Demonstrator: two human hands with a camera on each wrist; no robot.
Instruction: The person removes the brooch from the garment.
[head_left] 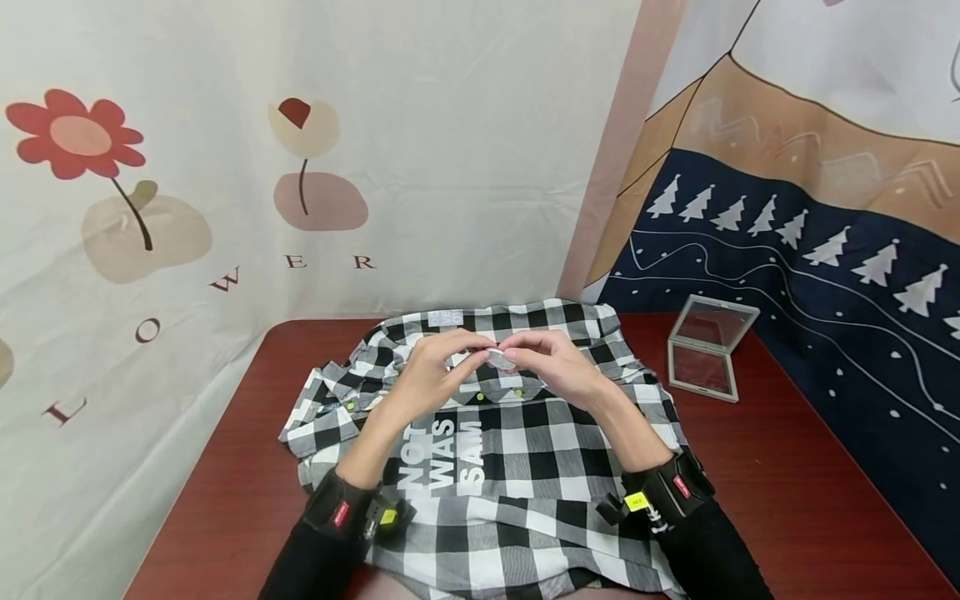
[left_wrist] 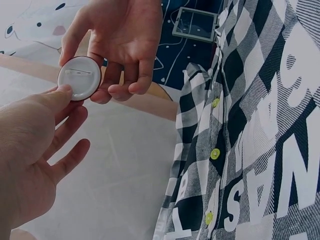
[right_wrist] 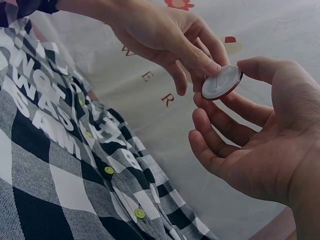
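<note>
A round pin badge [head_left: 498,359] is held up between both hands, over the upper part of a black-and-white checked shirt [head_left: 555,450]. Its white back, with a thin metal pin [left_wrist: 80,72] across it, faces the wearer; a red edge shows in the right wrist view. My left hand [head_left: 431,371] pinches one side, thumb on the back face. On the opposite rim, my right hand [head_left: 558,367] grips with thumb and index finger, its other fingers loosely bent. Under the hands runs the shirt's placket with yellow-green buttons [left_wrist: 215,153], beside white printed letters [head_left: 442,454].
At the right of the reddish-brown table [head_left: 780,467] stands an opened folding mirror [head_left: 701,369]. The shirt covers much of the table's middle. Behind hang a pale flower-printed cloth [head_left: 465,167] and a dark blue one with white trees [head_left: 825,292].
</note>
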